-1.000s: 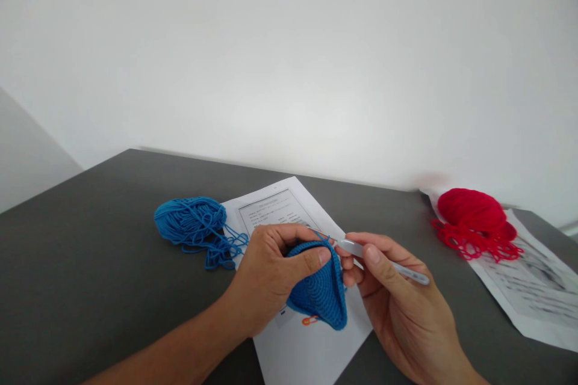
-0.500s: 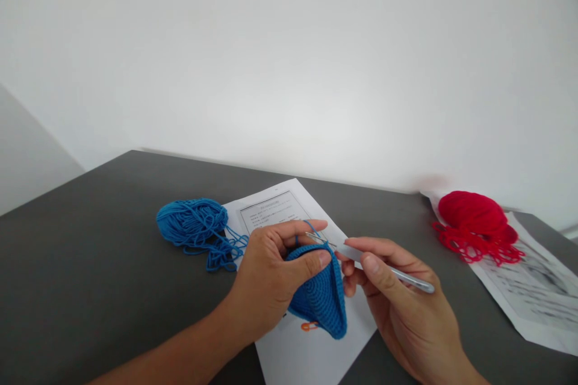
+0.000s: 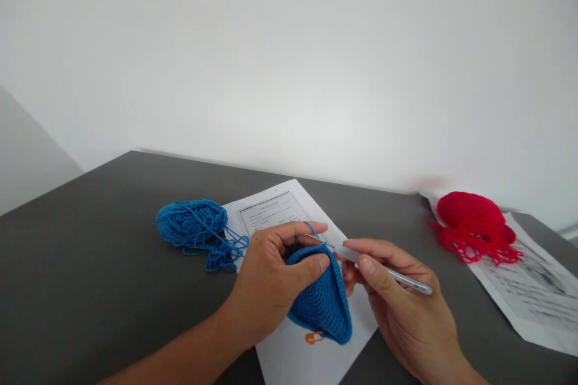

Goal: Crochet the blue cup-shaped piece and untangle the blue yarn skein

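My left hand (image 3: 271, 280) is closed on a blue crocheted piece (image 3: 323, 304), thumb pressed on its upper rim, with a blue strand looped over the raised forefinger. My right hand (image 3: 401, 307) pinches a silver crochet hook (image 3: 392, 274) whose tip points left into the rim of the piece. An orange stitch marker (image 3: 313, 337) hangs at the piece's lower edge. The strand trails left to a blue yarn ball (image 3: 192, 222) on the dark grey table (image 3: 90, 277).
A printed sheet (image 3: 275, 207) lies under my hands. At the right a red yarn ball (image 3: 474, 216) rests on a second printed sheet (image 3: 537, 295). A white wall stands behind the table's far edge.
The crocheted piece has dropped and turned slightly, showing more of the orange marker. My left forefinger has lifted with the strand. The hook stays at the rim.
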The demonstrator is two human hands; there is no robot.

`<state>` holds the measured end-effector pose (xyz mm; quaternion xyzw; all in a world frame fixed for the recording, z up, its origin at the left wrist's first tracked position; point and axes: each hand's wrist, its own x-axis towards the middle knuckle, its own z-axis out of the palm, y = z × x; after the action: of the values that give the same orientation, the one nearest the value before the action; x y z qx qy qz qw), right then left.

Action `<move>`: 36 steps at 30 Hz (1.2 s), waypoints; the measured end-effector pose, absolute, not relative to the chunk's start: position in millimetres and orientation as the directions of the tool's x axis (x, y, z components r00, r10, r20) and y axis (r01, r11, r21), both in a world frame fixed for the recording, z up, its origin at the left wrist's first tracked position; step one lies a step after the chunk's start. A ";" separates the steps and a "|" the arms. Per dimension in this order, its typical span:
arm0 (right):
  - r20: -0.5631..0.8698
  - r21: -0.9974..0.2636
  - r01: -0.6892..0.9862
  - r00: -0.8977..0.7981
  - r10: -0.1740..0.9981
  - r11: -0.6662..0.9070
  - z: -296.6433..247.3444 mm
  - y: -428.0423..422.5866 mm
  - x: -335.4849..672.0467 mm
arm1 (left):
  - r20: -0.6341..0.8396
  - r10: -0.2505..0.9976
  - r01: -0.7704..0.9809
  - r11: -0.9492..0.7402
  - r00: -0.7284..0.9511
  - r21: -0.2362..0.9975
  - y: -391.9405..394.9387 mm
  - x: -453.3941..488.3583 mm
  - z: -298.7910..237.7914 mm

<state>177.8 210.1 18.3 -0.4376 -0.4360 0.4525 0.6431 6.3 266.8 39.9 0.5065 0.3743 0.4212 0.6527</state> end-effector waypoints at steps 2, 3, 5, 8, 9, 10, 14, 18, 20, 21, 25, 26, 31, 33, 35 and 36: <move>0.170 -0.958 -0.192 0.208 0.963 0.211 16.2 209.3 179.1 | -0.065 0.932 -0.169 0.132 0.357 0.977 266.8 6.3 39.9; 0.172 -0.959 -0.188 0.206 0.963 0.212 15.2 209.1 179.7 | -0.069 0.934 -0.170 0.136 0.351 0.976 266.8 6.3 40.1; 0.171 -0.961 -0.181 0.203 0.964 0.208 13.6 209.4 180.9 | -0.083 0.937 -0.176 0.150 0.340 0.973 266.6 6.5 41.0; 0.175 -0.965 -0.163 0.185 0.967 0.206 12.8 210.7 183.4 | -0.106 0.939 -0.187 0.174 0.328 0.967 266.6 6.7 42.1; 0.181 -0.966 -0.155 0.178 0.967 0.209 13.0 211.1 184.4 | -0.108 0.938 -0.188 0.178 0.331 0.966 266.7 6.7 42.3; 0.189 -0.966 -0.147 0.172 0.967 0.215 13.6 211.5 185.6 | -0.107 0.936 -0.189 0.178 0.336 0.966 266.8 6.6 42.4; 0.216 -0.966 -0.110 0.155 0.964 0.234 17.4 211.0 191.1 | -0.097 0.931 -0.188 0.172 0.352 0.967 266.9 6.3 42.6; 0.246 -0.967 -0.033 0.148 0.958 0.254 22.1 208.8 196.1 | -0.098 0.930 -0.172 0.168 0.355 0.971 266.6 6.0 42.6; 0.267 -0.963 0.002 0.152 0.952 0.270 24.7 208.3 197.9 | -0.103 0.929 -0.154 0.167 0.356 0.974 266.5 5.9 42.5; 0.278 -0.960 0.020 0.151 0.949 0.278 26.0 208.4 198.7 | -0.108 0.929 -0.145 0.169 0.355 0.975 266.5 5.8 42.3; 0.327 -0.943 0.106 0.125 0.937 0.315 30.5 209.2 202.3 | -0.119 0.930 -0.133 0.175 0.348 0.976 267.5 5.6 41.4; 0.338 -0.938 0.126 0.113 0.934 0.324 31.3 209.2 203.2 | -0.119 0.930 -0.133 0.174 0.349 0.976 267.9 5.6 41.3; 0.385 -0.911 0.197 0.088 0.919 0.363 34.1 207.9 205.2 | -0.124 0.928 -0.103 0.169 0.351 0.980 269.2 5.8 41.3; 0.399 -0.902 0.217 0.086 0.913 0.373 35.2 207.6 205.0 | -0.124 0.931 -0.095 0.166 0.343 0.982 269.4 5.9 41.0; 0.414 -0.892 0.236 0.082 0.907 0.386 36.7 207.7 204.5 | -0.121 0.934 -0.091 0.160 0.337 0.983 269.7 6.0 40.3; 0.422 -0.886 0.248 0.077 0.903 0.392 37.7 207.9 204.3 | -0.120 0.934 -0.087 0.157 0.336 0.984 269.9 6.0 40.0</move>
<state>204.3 207.9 37.7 -0.4685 -0.6143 0.2903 0.5647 6.0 269.9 40.0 0.5109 0.4145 0.4003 0.6379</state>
